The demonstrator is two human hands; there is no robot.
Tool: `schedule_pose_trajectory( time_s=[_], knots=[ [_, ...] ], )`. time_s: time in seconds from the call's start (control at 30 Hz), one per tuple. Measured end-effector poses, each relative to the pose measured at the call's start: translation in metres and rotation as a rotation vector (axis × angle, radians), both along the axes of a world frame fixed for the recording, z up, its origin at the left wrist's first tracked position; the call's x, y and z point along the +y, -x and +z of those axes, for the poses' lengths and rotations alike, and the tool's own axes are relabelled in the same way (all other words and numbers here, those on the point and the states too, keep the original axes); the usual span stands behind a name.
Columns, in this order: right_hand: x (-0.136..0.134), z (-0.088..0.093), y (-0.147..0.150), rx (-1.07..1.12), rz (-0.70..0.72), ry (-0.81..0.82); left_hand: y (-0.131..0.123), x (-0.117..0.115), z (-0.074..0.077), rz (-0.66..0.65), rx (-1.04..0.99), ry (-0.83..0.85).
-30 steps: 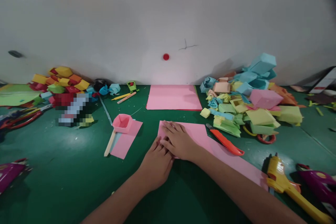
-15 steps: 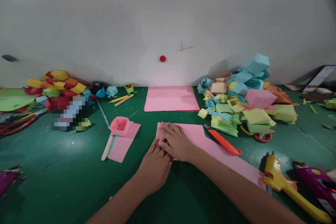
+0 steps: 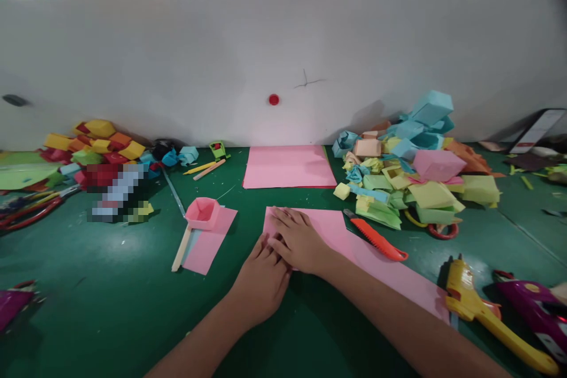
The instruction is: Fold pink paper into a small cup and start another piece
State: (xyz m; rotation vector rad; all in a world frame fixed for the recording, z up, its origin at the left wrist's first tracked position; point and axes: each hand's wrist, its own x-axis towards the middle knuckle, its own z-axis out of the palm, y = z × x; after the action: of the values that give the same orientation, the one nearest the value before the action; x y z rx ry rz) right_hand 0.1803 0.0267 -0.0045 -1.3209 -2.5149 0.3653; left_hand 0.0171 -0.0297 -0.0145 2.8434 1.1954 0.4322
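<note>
My left hand [image 3: 263, 283] and my right hand [image 3: 303, 242] press on a pink paper sheet [image 3: 330, 223] in the middle of the green table. The right hand lies flat with its fingers stretched over the paper's left part. Against it, the left hand rests at the sheet's near left corner, its fingertips partly hidden by the right. A second pink paper piece [image 3: 398, 271] extends right, partly behind my right forearm. Beside the sheet lies a red-orange utility knife [image 3: 378, 240]. Left of my hands, a small pink paper box [image 3: 202, 214] sits on a pink paper scrap [image 3: 208, 251].
A wooden stick [image 3: 181, 249] touches that scrap. Pink sheets [image 3: 290, 166] lie by the white partition [image 3: 199, 65]. Folded paper pieces are heaped at right [image 3: 438, 165] and left [image 3: 101, 144]. A yellow glue gun [image 3: 463, 289] and a purple tool [image 3: 529, 307] lie at right, scissors [image 3: 35, 212] at left.
The hands and paper have barely moved; the view has shifted very slightly.
</note>
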Motion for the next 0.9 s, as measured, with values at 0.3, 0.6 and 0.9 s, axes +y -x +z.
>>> schedule_pose_trajectory(
  time_s=[0.3,0.6,0.9],
  knots=[
    [-0.0011,0.0005,0.0000,0.014,-0.011,0.006,-0.0011,-0.0001,0.0019,0.006,-0.025,0.026],
    [0.0018,0.0047,-0.0015,0.019,0.012,0.015,-0.0027,-0.0015,0.0036,0.025,-0.030,0.022],
    [0.0040,0.0046,-0.0020,0.013,0.028,0.019,-0.0040,-0.0015,0.0051,0.038,-0.004,0.022]
  ],
)
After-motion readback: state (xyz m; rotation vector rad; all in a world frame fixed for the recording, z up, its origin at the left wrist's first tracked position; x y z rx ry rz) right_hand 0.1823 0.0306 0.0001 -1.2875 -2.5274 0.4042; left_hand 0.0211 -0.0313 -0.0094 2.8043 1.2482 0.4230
